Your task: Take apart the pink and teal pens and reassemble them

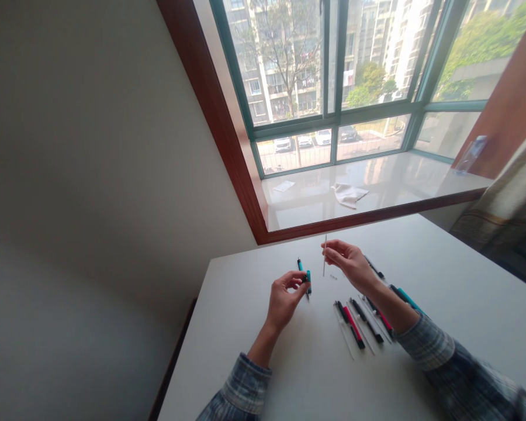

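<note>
My left hand (286, 297) pinches a short teal and black pen part (308, 276) between thumb and fingertips. Just behind it, a teal pen piece (300, 265) lies on the white table (236, 304). My right hand (347, 262) is closed on a thin white refill (325, 257), held nearly upright above the table. Tiny pieces (334, 276) lie below that hand. In front of my right forearm are several pen parts in a row: a red and black barrel (353, 327), a black barrel (367, 320) and thin white refills (344, 332).
More pens, one of them teal (409, 301), lie partly behind my right forearm. Beyond the table is a window sill (307, 204) with a white cloth (349, 195) and a clear bottle (470, 155). A curtain (504, 193) hangs at the right.
</note>
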Available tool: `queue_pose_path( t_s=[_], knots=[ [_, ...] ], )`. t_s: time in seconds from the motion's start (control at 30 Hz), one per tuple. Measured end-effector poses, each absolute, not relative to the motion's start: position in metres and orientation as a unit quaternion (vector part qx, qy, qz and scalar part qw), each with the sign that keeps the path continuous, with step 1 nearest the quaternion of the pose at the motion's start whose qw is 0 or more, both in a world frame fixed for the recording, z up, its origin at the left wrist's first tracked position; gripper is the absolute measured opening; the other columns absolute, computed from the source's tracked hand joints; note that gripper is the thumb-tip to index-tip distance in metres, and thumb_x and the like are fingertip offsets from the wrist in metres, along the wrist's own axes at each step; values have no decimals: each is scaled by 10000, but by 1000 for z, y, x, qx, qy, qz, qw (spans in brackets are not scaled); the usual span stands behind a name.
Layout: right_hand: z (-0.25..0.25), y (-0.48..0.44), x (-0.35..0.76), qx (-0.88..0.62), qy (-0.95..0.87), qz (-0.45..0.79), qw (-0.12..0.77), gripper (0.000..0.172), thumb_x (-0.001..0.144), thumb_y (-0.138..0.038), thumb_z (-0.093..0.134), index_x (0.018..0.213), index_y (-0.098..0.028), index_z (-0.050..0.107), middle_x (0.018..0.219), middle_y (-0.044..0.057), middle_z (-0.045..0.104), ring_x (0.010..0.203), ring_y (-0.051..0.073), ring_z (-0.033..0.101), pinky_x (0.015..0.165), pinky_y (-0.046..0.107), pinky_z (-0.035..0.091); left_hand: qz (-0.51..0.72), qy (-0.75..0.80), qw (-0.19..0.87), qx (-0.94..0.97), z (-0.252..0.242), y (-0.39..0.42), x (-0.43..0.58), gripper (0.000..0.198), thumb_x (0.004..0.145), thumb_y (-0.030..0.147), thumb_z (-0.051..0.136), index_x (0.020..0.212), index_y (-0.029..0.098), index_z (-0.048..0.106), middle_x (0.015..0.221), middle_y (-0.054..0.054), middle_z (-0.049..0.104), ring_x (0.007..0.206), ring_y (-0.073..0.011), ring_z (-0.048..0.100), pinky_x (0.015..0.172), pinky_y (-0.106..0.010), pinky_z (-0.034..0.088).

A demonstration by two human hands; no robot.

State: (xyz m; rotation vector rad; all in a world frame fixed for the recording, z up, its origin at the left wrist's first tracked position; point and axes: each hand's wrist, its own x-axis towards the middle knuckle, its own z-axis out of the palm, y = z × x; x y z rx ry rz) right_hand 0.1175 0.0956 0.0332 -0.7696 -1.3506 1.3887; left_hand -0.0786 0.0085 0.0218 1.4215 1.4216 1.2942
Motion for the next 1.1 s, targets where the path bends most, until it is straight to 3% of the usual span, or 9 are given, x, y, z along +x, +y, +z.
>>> queue_pose_path(
  t_s=[0.3,0.53,0.67,0.87,1.1],
  knots=[
    [40,90,117,-303,-545,566,539,376,808,-497,784,1006,-185,715,910,73,747,859,197,691,762,316,560,497,547,361,568,22,7,-78,230,790,334,803,975,198,816,895,-69,779,787,-199,672,787,-313,515],
    [45,84,114,-282,-618,537,500,306,835,-483,760,940,-197,735,1012,67,763,940,211,705,825,331,563,479,545,346,595,29,5,-76,214,822,298,776,1011,209,818,898,-62,775,777,-191,653,781,-314,511],
    [46,86,119,-301,-697,484,435,302,895,-480,691,1009,-214,776,1012,68,780,931,218,715,825,331,559,486,541,357,586,29,6,-77,227,820,309,781,1014,194,812,888,-71,774,782,-197,656,789,-326,520],
    [40,98,138,-462,-821,192,275,163,923,-342,669,894,-255,803,893,36,783,863,221,677,822,326,489,522,520,397,547,26,9,-77,237,776,344,823,932,166,805,888,-85,770,814,-212,672,803,-335,535],
    [29,100,143,-533,-825,136,130,143,899,-343,698,890,-259,814,908,61,795,900,237,701,766,293,464,553,504,380,544,30,9,-76,193,775,319,821,891,167,793,855,-67,757,813,-198,660,776,-304,515]
  ],
)
